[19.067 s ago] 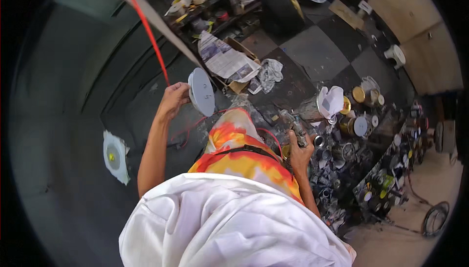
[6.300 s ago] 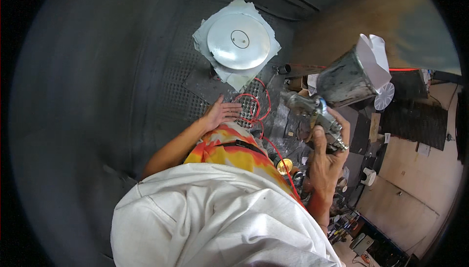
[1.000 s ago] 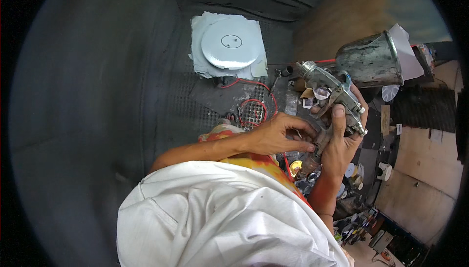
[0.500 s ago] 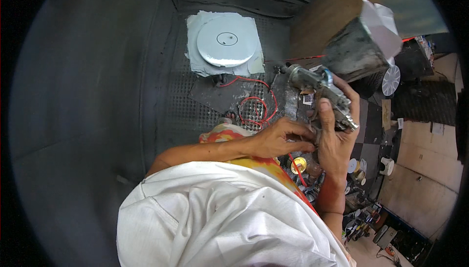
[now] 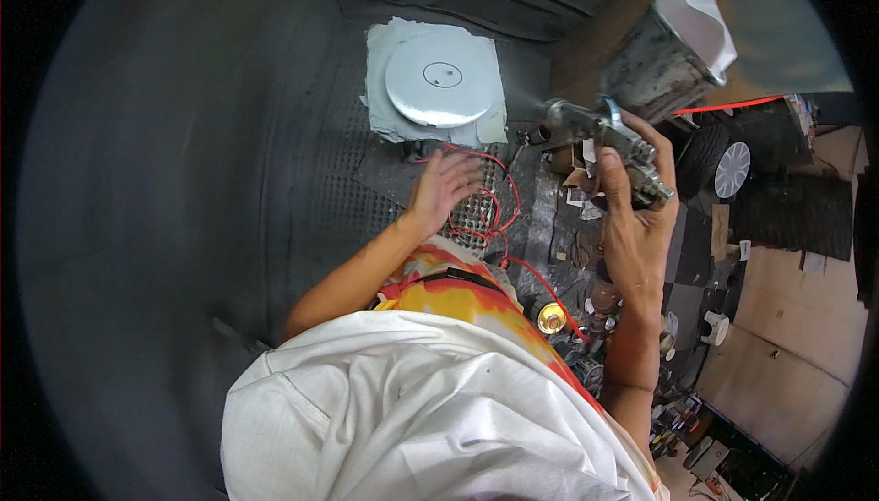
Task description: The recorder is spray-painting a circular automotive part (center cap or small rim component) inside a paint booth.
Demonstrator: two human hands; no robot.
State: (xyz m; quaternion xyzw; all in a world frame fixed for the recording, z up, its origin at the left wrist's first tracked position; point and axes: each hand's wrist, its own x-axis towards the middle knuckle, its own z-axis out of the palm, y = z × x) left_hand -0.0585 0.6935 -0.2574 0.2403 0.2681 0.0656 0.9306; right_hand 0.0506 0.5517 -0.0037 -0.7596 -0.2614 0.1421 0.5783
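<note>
My right hand (image 5: 636, 212) is wrapped round a metal spray gun (image 5: 632, 148), raised on the right. On top of the gun sits a grey paint-stained cup (image 5: 645, 61) with white paper (image 5: 691, 20) sticking out of its mouth. A faint mist shows in front of the nozzle, toward the left. My left hand (image 5: 447, 188) is empty, its fingers stretched out and spread, below a round glossy white disc (image 5: 439, 98). The disc, with an oval outline at its middle, lies on a ragged pale board (image 5: 378, 61).
A red hose (image 5: 515, 194) coils on the dark studded mat (image 5: 320, 162) and runs right past a gold-coloured tin (image 5: 551, 318). A brown panel (image 5: 586, 43) stands behind the gun. To the right are a tyre (image 5: 700, 157), a silver wheel cover (image 5: 732, 169) and a white stool (image 5: 715, 328).
My left hand has left the area beneath the spray gun, swung left toward the disc and opened out. The right hand still holds the gun, with its cup slightly higher and further left.
</note>
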